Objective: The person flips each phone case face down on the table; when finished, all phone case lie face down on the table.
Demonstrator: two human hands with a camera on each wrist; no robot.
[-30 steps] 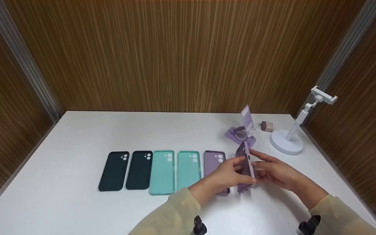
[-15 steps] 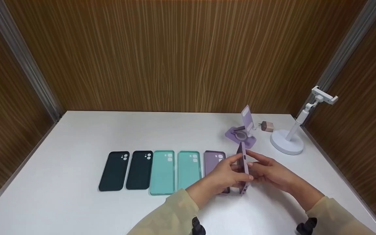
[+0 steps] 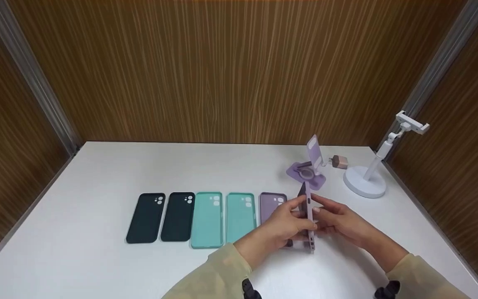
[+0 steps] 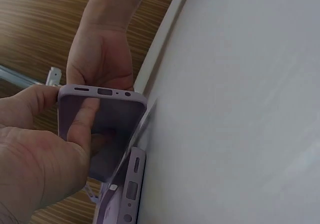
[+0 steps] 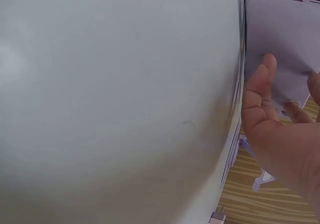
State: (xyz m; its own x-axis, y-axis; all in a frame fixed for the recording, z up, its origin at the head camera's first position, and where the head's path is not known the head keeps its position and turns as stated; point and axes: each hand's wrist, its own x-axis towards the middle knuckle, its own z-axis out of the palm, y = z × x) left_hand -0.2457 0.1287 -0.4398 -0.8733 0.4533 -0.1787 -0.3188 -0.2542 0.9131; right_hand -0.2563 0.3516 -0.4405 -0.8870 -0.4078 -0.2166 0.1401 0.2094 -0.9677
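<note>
A purple phone case (image 3: 310,207) stands on its long side at the right of the row, its back turned to the right. My left hand (image 3: 282,224) grips it, thumb on the near edge and a finger along the inside (image 4: 82,121). My right hand (image 3: 342,220) holds it from the other side, fingertips against the smooth back (image 5: 285,34). Just left of it a second purple phone case (image 3: 269,205) lies flat, partly covered by my left hand. In the left wrist view, the bottom cutouts of both cases show.
Two teal phone cases (image 3: 206,220) and two black phone cases (image 3: 145,218) lie in a row leftward on the white table (image 3: 98,265). Behind my hands stand a purple folding stand (image 3: 315,151), a charger plug (image 3: 339,162) and a white phone stand (image 3: 364,182). Wood-grain panels (image 3: 222,74) enclose the table.
The held phone case has turned from showing its inside to nearly edge-on and shifted slightly left. Both hands have moved slightly left with it. The row of cases has stayed put.
</note>
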